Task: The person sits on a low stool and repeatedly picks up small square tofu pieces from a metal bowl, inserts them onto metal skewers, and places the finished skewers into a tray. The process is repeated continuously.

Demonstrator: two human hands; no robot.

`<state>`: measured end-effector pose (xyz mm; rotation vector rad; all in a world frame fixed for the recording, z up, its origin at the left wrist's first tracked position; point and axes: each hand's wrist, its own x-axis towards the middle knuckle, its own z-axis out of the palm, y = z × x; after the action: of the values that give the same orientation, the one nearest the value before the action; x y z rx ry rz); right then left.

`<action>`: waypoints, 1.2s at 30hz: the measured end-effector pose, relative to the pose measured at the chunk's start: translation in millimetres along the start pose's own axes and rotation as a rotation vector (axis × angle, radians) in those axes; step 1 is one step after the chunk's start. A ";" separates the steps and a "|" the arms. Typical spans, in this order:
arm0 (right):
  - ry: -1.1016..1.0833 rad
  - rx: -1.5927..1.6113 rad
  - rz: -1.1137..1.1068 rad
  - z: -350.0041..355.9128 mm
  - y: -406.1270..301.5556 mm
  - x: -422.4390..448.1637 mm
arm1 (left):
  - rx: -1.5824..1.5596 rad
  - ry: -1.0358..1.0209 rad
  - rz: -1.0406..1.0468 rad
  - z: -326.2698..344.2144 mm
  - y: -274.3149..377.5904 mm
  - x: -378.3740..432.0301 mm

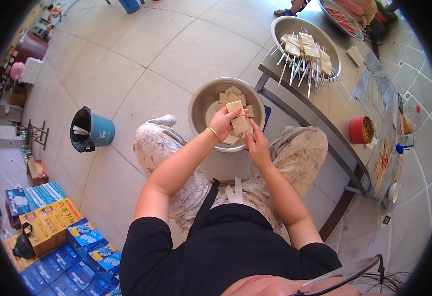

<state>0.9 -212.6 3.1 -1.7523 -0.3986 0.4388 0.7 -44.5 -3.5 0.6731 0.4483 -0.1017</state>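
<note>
My left hand (222, 123), a gold-coloured bangle at its wrist, holds pale rectangular slices that look like dried tofu. One upper slice (234, 107) lies under the thumb and another slice (240, 125) hangs below it. Close to the lower slice's right edge is my right hand (258, 147), index finger raised and the other fingers curled. Whether it pinches something thin cannot be made out. Both hands are over a wide steel basin (201, 100) on the floor between my knees. More loose slices (233, 90) lie in the basin, partly hidden by my hands.
To the right, a metal table (321, 100) bears a steel bowl (279, 25) of skewered slices, loose skewers (375, 79) and a red container (357, 130). A blue lined bin (103, 131) stands left. Stacked cartons (58, 255) fill the lower left. Another person's foot (285, 12) shows beyond the table.
</note>
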 end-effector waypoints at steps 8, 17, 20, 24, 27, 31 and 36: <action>0.016 -0.495 -0.185 -4.8 2.9 -2.9 | 0.019 0.049 0.197 12.6 5.9 -6.2; 0.058 -0.512 -0.270 -5.9 6.1 -11.0 | 0.000 0.033 0.315 25.3 12.0 -24.6; -0.033 -0.151 -0.087 -4.2 12.8 -13.6 | -0.012 0.009 0.322 25.6 13.7 -28.8; -0.221 0.369 0.239 -14.9 29.6 -10.3 | -0.013 -0.062 0.251 20.3 13.4 -23.2; -0.222 0.375 0.297 -14.8 17.4 -12.6 | -0.002 -0.122 0.246 9.6 8.3 -14.0; -0.159 0.285 0.253 -16.3 -2.5 -13.2 | -0.033 -0.171 0.241 14.1 14.9 -18.0; 0.059 0.077 -0.082 -42.2 -78.3 -15.8 | -0.206 -0.261 0.193 9.3 34.4 -17.4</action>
<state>5.4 -239.1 89.4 -1.6638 -0.4052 0.3386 -3.6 -24.2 30.4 0.4891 0.1386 0.0387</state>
